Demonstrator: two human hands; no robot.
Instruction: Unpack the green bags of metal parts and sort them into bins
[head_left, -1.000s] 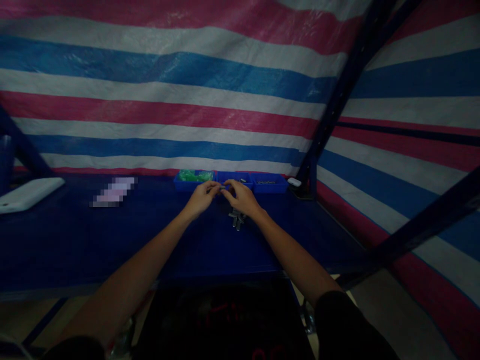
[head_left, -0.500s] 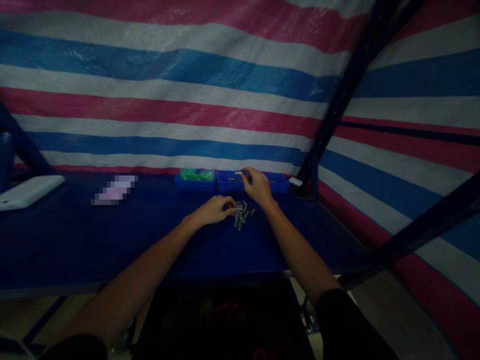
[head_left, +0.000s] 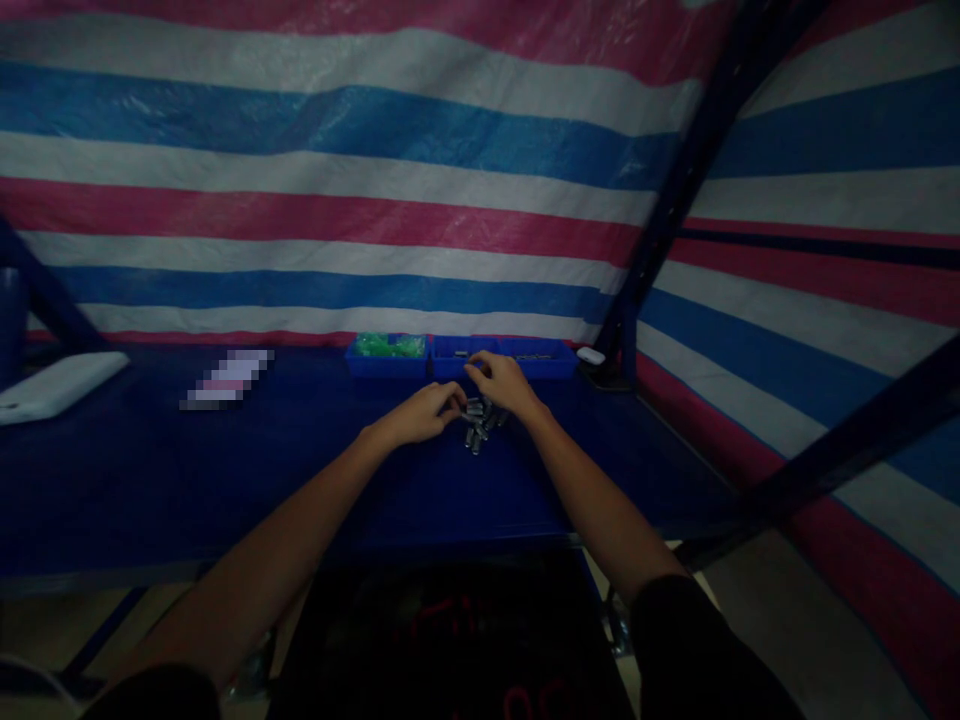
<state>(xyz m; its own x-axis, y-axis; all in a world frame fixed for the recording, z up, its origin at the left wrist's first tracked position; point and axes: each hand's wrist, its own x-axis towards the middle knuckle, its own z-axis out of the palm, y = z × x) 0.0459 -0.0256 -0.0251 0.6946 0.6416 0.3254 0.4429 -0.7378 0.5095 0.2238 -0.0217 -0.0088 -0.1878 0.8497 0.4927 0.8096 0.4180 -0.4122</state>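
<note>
A small heap of grey metal cylinders (head_left: 477, 426) lies on the dark blue table (head_left: 225, 470). My left hand (head_left: 424, 411) rests at the heap's left side, its fingers curled and pinched at the pieces. My right hand (head_left: 501, 382) hovers over the heap's far edge with its fingers bent down onto the pieces. What either hand holds is too small and dark to make out. Just behind the hands stand three blue trays: a left tray (head_left: 388, 355) with green parts, a middle tray (head_left: 455, 353) and a right tray (head_left: 541, 357).
A white flat object (head_left: 56, 385) lies at the table's far left and a pale pink item (head_left: 227, 378) further in. A small white object (head_left: 590, 355) sits by the dark blue frame post (head_left: 660, 240). Striped tarpaulin closes the back and right.
My right hand came back from the middle tray down to the heap of cylinders. My left hand dropped from mid-air to the heap and stayed there.
</note>
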